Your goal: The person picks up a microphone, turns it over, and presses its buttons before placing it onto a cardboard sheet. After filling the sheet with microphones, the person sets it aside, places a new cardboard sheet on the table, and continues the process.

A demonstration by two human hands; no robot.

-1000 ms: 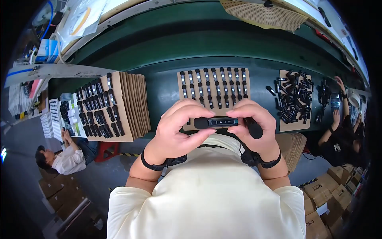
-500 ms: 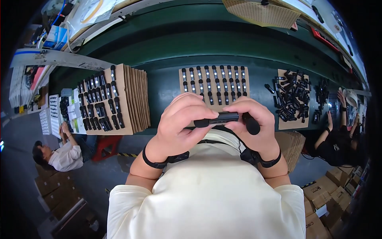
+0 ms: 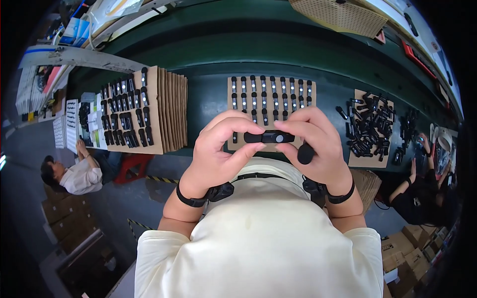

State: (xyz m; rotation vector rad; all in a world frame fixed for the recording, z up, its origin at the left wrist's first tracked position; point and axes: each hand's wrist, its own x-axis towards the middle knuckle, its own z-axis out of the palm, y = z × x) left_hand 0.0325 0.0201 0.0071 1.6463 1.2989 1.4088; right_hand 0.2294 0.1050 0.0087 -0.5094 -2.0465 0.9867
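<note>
Between both hands, level in front of my chest, is a small black clip-on microphone point(image 3: 269, 137) with a foam tip and a round pale spot on its body. My left hand point(image 3: 218, 146) pinches its foam end with thumb and fingertips. My right hand point(image 3: 320, 141) pinches the other end. A second black foam tip point(image 3: 305, 154) sticks out of the right palm; the rest of that piece is hidden by the fingers. Just beyond the hands lies a cardboard sheet point(image 3: 272, 103) with similar microphones in neat rows, partly covered by my fingers.
On the left stands a stack of cardboard sheets point(image 3: 171, 114), its top one bearing rows of microphones. A loose heap of microphones point(image 3: 370, 124) lies on cardboard at the right, a smaller pile point(image 3: 408, 131) beyond. Co-workers point(image 3: 79, 174) sit at both sides of the green table point(image 3: 208, 99).
The held microphone has turned about its length, so the face with the round pale spot now shows. Both hands still hold it. The whole view has shifted slightly.
</note>
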